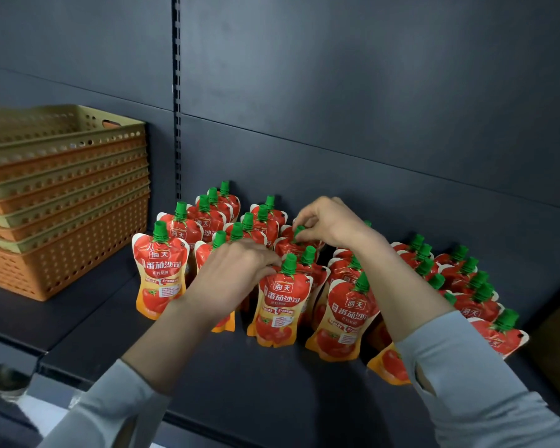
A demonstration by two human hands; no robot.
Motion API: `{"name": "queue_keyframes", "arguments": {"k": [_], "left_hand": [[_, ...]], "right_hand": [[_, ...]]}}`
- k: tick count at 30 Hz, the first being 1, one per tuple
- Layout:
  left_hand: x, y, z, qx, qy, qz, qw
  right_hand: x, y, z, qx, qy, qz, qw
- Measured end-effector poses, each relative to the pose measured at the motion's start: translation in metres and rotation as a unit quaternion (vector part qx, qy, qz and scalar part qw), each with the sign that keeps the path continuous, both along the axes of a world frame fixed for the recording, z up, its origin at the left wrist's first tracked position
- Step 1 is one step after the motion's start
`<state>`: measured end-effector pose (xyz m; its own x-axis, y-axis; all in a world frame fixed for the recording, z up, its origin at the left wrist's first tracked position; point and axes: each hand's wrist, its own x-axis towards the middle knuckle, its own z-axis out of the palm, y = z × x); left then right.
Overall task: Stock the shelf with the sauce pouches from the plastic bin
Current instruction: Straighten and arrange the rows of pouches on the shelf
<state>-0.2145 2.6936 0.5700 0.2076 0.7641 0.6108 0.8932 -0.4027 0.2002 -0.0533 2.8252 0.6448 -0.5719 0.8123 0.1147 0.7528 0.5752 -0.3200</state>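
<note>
Sauce pouches (159,273) stand upright in several front-to-back rows on the dark shelf (272,383), with a stack of orange and beige perforated bins (62,202) on the shelf section to their left. The right hand (332,221) reaches over the rows and pinches a rear pouch (286,245) by its green cap (299,232), thumb and fingers curled round it. The left hand (236,274) has its fingers curled against the top of the front pouch (280,308) just beside that pouch's cap (back of hand toward the camera; an actual grip cannot be confirmed).
</note>
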Motion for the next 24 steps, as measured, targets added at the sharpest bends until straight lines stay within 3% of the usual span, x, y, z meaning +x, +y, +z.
{"name": "queue_keyframes", "arguments": {"k": [9, 12, 15, 24], "left_hand": [[-0.003, -0.001, -0.002, -0.009, -0.005, 0.002, 1.000], [-0.004, -0.003, -0.003, -0.022, -0.032, 0.000, 0.999], [-0.006, -0.006, -0.003, -0.031, -0.040, 0.002, 0.999], [-0.012, -0.011, -0.002, -0.029, -0.042, 0.002, 0.999]], "right_hand": [[0.015, -0.020, 0.007, 0.012, 0.066, 0.016, 0.998], [0.025, -0.034, 0.005, -0.025, -0.012, 0.047, 0.999], [0.024, -0.037, -0.004, -0.002, -0.080, 0.031, 0.996], [-0.001, -0.052, -0.007, 0.048, -0.046, 0.038, 0.997]]}}
